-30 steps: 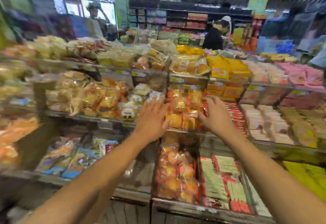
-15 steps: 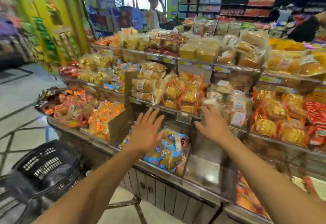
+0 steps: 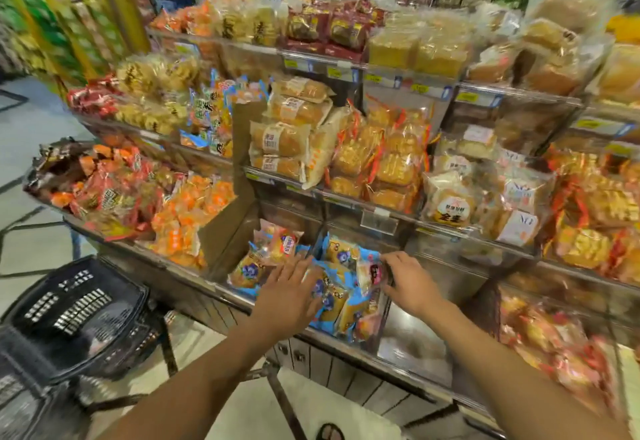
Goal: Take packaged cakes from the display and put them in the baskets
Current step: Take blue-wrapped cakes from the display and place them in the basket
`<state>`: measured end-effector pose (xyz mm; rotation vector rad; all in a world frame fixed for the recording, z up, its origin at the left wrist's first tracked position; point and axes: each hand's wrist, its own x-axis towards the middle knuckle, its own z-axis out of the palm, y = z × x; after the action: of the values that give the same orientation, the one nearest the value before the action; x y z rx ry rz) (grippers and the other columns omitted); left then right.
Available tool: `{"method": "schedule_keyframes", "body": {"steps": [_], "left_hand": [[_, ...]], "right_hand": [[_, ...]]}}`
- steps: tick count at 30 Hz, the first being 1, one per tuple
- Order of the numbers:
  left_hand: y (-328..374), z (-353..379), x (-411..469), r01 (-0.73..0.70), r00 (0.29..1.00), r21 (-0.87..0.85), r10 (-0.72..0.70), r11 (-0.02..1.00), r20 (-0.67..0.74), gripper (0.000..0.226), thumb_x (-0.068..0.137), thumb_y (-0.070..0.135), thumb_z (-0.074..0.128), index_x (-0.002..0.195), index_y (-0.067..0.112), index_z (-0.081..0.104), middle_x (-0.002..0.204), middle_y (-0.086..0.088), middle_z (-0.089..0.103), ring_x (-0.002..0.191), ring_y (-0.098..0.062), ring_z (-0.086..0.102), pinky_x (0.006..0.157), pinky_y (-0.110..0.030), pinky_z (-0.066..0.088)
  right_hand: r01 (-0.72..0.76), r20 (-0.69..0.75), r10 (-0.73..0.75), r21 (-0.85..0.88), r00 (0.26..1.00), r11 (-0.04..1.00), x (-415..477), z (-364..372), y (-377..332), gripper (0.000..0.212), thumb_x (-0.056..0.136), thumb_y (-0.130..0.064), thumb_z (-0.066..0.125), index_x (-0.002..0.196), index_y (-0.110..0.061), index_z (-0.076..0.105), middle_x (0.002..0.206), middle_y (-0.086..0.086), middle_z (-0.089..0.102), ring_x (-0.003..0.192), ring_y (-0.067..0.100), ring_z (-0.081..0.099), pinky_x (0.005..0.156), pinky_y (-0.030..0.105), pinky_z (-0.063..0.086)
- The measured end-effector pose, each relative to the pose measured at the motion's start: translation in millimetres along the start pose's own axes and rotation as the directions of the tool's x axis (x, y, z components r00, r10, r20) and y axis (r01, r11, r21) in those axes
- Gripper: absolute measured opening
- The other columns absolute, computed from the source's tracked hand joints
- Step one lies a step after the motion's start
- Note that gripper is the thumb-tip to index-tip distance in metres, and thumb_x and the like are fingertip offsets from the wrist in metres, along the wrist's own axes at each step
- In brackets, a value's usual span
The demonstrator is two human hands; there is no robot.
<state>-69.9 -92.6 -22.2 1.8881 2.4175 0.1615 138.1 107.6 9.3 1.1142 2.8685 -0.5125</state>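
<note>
Both hands reach into the bottom bin of the display (image 3: 408, 346). Left hand (image 3: 291, 292) lies flat, fingers spread, on the blue-wrapped cakes (image 3: 333, 305). Right hand (image 3: 412, 284) curls against a packet (image 3: 372, 271) beside them; I cannot tell if it grips. Black basket (image 3: 79, 304) stands well to the left.

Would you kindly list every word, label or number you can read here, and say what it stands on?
"全麦", as far as I can tell: round label on a clear bread pack, middle shelf.
Labels on the stacked bread packs: blurred.
Figures on the yellow price tags: too small.
Print on the blue cake packets, bottom bin: blurred.
</note>
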Motion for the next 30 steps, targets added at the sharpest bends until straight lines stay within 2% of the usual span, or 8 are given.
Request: {"method": "schedule_keyframes", "body": {"steps": [4, 10, 16, 19, 22, 25, 28, 30], "left_hand": [[-1.6, 21.3, 27.6, 0.005, 0.995, -0.047, 0.000, 0.999, 0.104, 0.066, 0.104, 0.057, 0.034, 0.161, 0.027, 0.023, 0.173, -0.001, 0.014, 0.160, -0.024, 0.005, 0.128, -0.051, 0.015], [-3.0, 37.7, 43.9, -0.002, 0.998, -0.132, 0.010, 0.991, 0.062, 0.059, 0.105, 0.049, 0.041, 0.158, 0.026, 0.035, 0.168, -0.001, 0.030, 0.155, -0.024, 0.026, 0.124, -0.043, 0.020], [-4.6, 47.3, 56.6, 0.124, 0.991, -0.417, -0.088, 0.900, 0.105, 0.055, 0.107, 0.053, 0.037, 0.156, 0.028, 0.039, 0.164, 0.004, 0.034, 0.148, -0.012, 0.030, 0.121, -0.031, 0.025], [0.4, 41.0, 61.7, 0.251, 0.968, -0.708, -0.187, 0.661, 0.168, 0.044, 0.110, 0.046, 0.037, 0.147, 0.026, 0.050, 0.148, 0.006, 0.050, 0.130, 0.004, 0.040, 0.107, -0.011, 0.028], [1.5, 42.0, 67.2, 0.401, 0.905, -0.867, -0.276, 0.297, 0.324, 0.059, 0.097, 0.076, 0.030, 0.140, 0.043, 0.053, 0.143, 0.019, 0.054, 0.136, -0.001, 0.047, 0.116, -0.028, 0.034], [2.9, 42.5, 78.5, 0.453, 0.850, -0.891, -0.313, 0.027, 0.423, 0.067, 0.093, 0.081, 0.032, 0.135, 0.036, 0.059, 0.145, 0.010, 0.058, 0.139, -0.008, 0.048, 0.119, -0.036, 0.032], [12.5, 28.5, 85.0, 0.434, 0.847, -0.897, -0.299, -0.086, 0.438, 0.065, 0.097, 0.064, 0.019, 0.134, 0.027, 0.058, 0.142, 0.003, 0.059, 0.137, -0.013, 0.050, 0.111, -0.032, 0.034], [14.4, 27.2, 82.5, 0.427, 0.851, -0.896, -0.281, -0.124, 0.444, 0.067, 0.099, 0.064, 0.015, 0.134, 0.029, 0.060, 0.135, 0.005, 0.066, 0.129, -0.010, 0.058, 0.106, -0.030, 0.042]], "right_hand": [[0.003, 0.122, 0.002, -0.040, 0.993, 0.999, 35.2, 34.4, 20.4, 0.078, 0.085, -0.038, 0.070, 0.153, -0.025, 0.036, 0.151, 0.000, 0.043, 0.134, 0.028, 0.044, 0.105, 0.044, 0.047], [0.038, 0.164, -0.011, -0.163, 0.986, 0.986, 71.8, 56.9, 29.9, 0.088, 0.086, -0.028, 0.074, 0.158, -0.023, 0.025, 0.161, 0.002, 0.032, 0.144, 0.027, 0.033, 0.112, 0.043, 0.041], [0.075, 0.174, -0.047, -0.156, 0.984, 0.985, 93.6, 66.4, 41.7, 0.077, 0.086, -0.029, 0.073, 0.153, -0.030, 0.035, 0.159, -0.006, 0.037, 0.147, 0.019, 0.033, 0.112, 0.038, 0.036], [0.039, 0.151, -0.026, -0.086, 0.988, 0.996, 98.6, 59.6, 41.9, 0.074, 0.085, -0.032, 0.071, 0.151, -0.028, 0.039, 0.154, -0.006, 0.044, 0.143, 0.018, 0.039, 0.112, 0.037, 0.036], [0.056, 0.104, -0.057, 0.007, 0.993, 0.998, 98.5, 50.6, 36.8, 0.071, 0.080, -0.036, 0.071, 0.145, -0.027, 0.043, 0.143, -0.005, 0.053, 0.134, 0.020, 0.048, 0.111, 0.038, 0.040], [0.116, 0.051, -0.120, 0.078, 0.991, 0.990, 94.5, 39.4, 21.5, 0.071, 0.076, -0.039, 0.068, 0.141, -0.022, 0.045, 0.134, -0.003, 0.055, 0.127, 0.022, 0.053, 0.108, 0.040, 0.044], [0.098, 0.005, -0.101, 0.185, 0.995, 0.978, 87.3, 28.3, -3.2, 0.074, 0.077, -0.049, 0.071, 0.141, -0.022, 0.046, 0.131, -0.005, 0.055, 0.123, 0.015, 0.053, 0.102, 0.033, 0.046], [0.048, -0.013, -0.046, 0.328, 0.999, 0.943, 81.0, 25.2, -22.5, 0.069, 0.076, -0.061, 0.073, 0.132, -0.029, 0.050, 0.117, -0.015, 0.058, 0.105, 0.005, 0.056, 0.085, 0.024, 0.048]]}}
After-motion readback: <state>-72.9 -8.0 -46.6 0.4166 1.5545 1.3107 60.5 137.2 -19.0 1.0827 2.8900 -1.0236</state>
